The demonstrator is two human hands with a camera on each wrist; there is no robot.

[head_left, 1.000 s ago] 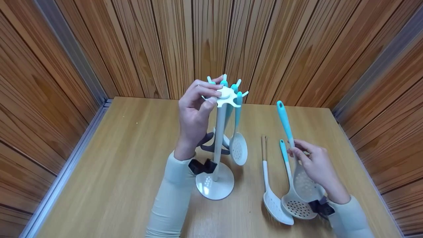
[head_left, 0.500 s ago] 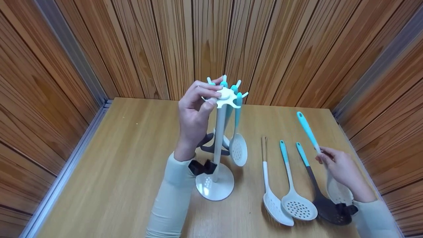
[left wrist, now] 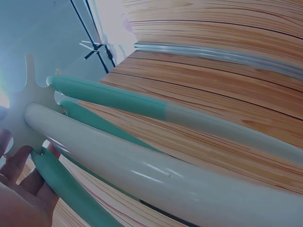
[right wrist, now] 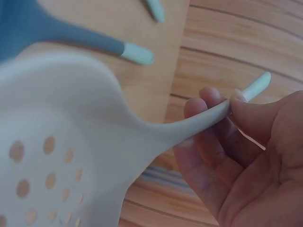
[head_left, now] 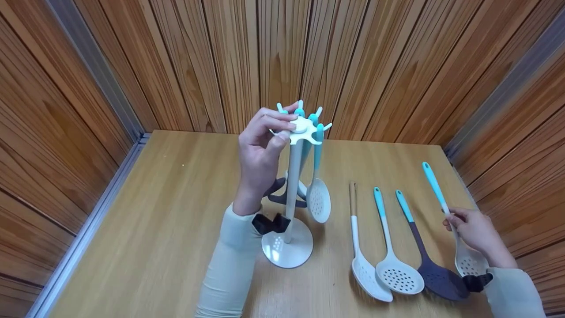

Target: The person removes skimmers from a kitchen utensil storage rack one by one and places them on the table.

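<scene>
Utensil rack (head_left: 294, 181) on table (head_left: 185, 190), 3 walls (head_left: 282, 62)

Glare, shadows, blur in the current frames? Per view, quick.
Head: bright glare on the stand base, faint shadow beside the white spatula; left wrist: washed-out patch near the top, streaky highlights on the pole; right wrist: slotted spoon blurred at its upper rim.

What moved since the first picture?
The right hand carried its white slotted spoon rightward and lower in the head view, bringing the dark utensil into view. Nothing was newly grabbed or let go. The left hand stayed holding the white rack.
</scene>
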